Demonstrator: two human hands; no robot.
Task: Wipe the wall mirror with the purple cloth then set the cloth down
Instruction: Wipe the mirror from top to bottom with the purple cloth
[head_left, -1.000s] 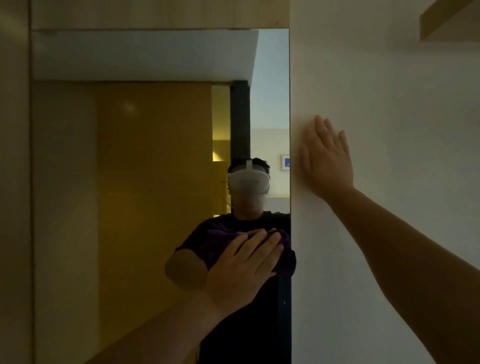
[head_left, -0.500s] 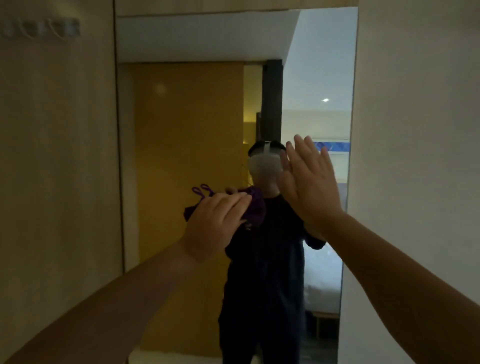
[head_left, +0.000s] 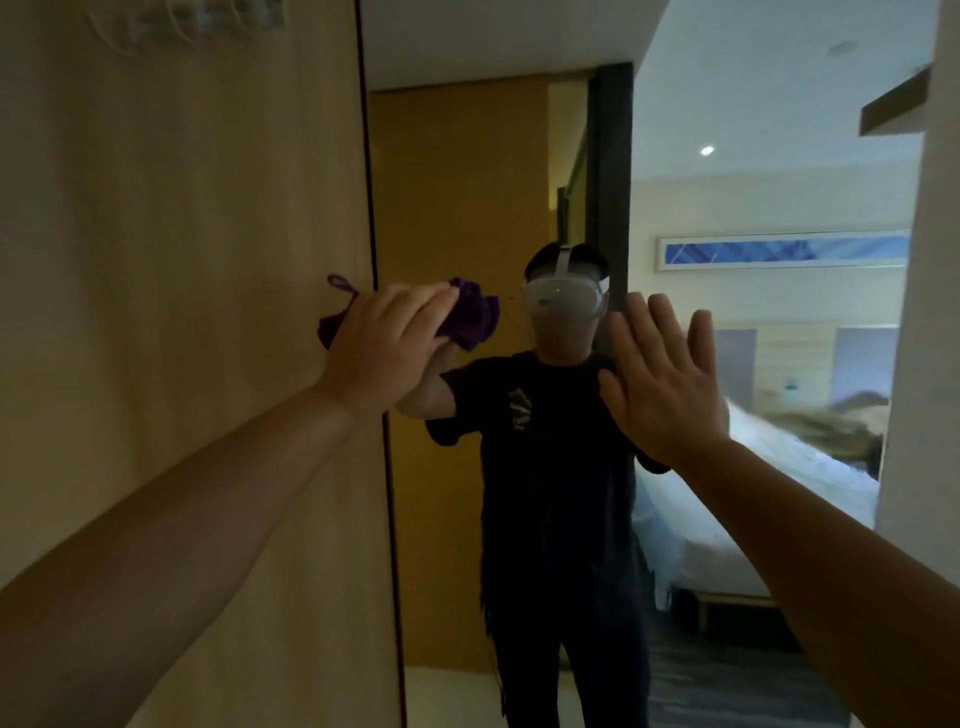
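The tall wall mirror fills the middle of the head view, between a wooden panel and a white wall. My left hand presses the bunched purple cloth against the mirror's left edge, at about head height; a corner and loop of the cloth stick out left over the panel. My right hand is flat and spread, palm toward the glass, to the right of the cloth. Whether it touches the glass I cannot tell. The mirror reflects a person in a dark shirt wearing a white headset.
A light wooden panel with a row of hooks near its top stands left of the mirror. A white wall borders the mirror's right side. The reflection shows a bed, a framed picture and dark floor.
My left hand has slid the cloth leftward across the glass to the mirror's left edge. My right hand left the white wall and now sits in front of the glass.
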